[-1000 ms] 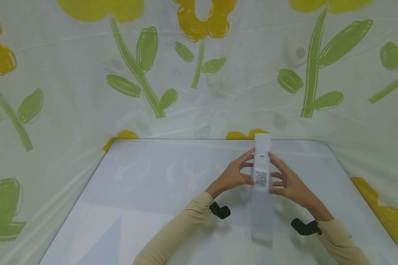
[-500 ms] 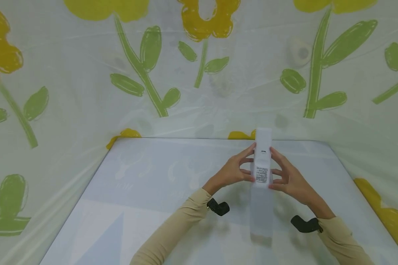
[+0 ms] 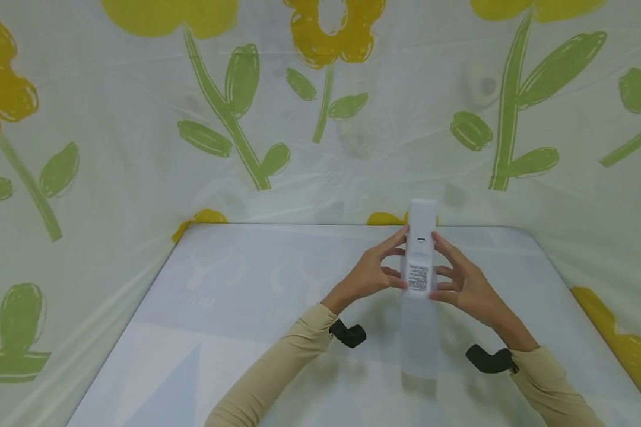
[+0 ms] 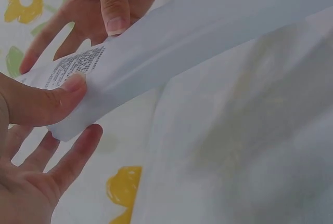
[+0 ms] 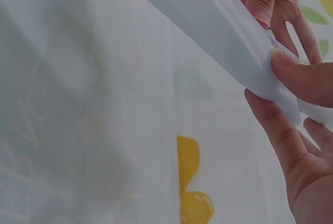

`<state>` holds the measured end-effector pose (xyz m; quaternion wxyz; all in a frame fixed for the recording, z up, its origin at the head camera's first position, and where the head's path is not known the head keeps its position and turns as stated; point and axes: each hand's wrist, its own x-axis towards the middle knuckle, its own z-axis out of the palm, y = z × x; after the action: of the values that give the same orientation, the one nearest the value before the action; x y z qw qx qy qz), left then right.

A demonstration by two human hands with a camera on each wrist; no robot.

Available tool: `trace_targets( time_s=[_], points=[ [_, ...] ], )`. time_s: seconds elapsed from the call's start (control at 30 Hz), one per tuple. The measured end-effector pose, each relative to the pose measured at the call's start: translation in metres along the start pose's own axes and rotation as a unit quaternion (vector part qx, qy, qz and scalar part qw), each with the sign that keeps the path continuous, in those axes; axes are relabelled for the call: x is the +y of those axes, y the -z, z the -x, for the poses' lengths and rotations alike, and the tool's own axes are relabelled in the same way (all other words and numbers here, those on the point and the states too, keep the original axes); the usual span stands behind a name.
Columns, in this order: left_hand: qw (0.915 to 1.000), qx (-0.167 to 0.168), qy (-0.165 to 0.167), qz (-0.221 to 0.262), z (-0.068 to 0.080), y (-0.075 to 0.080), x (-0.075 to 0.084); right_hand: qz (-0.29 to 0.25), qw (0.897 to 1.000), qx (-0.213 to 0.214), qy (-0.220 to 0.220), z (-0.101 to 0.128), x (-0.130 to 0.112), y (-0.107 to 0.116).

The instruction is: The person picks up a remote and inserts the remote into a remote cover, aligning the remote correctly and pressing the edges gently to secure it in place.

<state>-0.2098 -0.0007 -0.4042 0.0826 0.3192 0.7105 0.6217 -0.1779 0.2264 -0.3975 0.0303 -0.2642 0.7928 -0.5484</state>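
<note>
- Since a second ago, both hands have lifted the white strip (image 3: 419, 279) a little higher above the surface (image 3: 235, 308), toward the flowered sheet (image 3: 139, 148) behind it.
- Left hand (image 3: 371, 276) pinches the strip's left edge beside the printed label (image 3: 418, 277), thumb on the label side; right hand (image 3: 462, 284) pinches the opposite edge.
- Held this way from both sides, the strip stays flat with the label facing the person, probably for reading it.
- Below the label, the strip's free end hangs toward the surface.
</note>
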Motion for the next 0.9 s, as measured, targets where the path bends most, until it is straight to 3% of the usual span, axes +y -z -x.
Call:
trace_targets(
  time_s=[0.9],
  points=[
    [0.9993, 0.036, 0.004, -0.011, 0.0065, 0.0101, 0.0036, -0.012, 1.0, -0.009, -0.003, -0.0081, -0.008, -0.0072]
  ],
)
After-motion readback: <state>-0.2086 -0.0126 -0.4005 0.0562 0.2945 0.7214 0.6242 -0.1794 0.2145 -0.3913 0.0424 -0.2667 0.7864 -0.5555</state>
